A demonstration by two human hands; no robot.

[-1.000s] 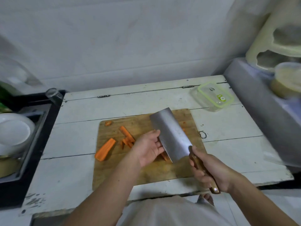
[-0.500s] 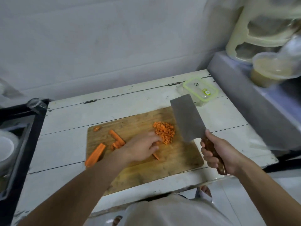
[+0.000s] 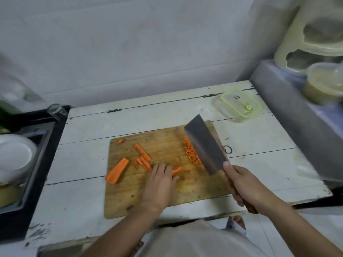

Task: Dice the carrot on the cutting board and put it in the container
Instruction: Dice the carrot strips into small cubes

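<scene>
Since a moment ago, the left hand [image 3: 159,179] reaches flat to the carrot sticks [image 3: 143,158] on the cutting board [image 3: 130,193], gathering them; right hand [image 3: 245,184] grips the cleaver [image 3: 206,145] beside the dice [image 3: 192,153]; the container [image 3: 241,105] waits lidded

My right grip [image 3: 241,184] covers most of the cleaver handle [image 3: 251,208]; its blade [image 3: 206,145] hides part of the diced carrot [image 3: 191,151] beyond.

The right hand [image 3: 246,184] holds a big knife [image 3: 206,143] over the wooden board [image 3: 185,193]. The left hand [image 3: 159,182] lies flat on carrot sticks [image 3: 143,158].
</scene>
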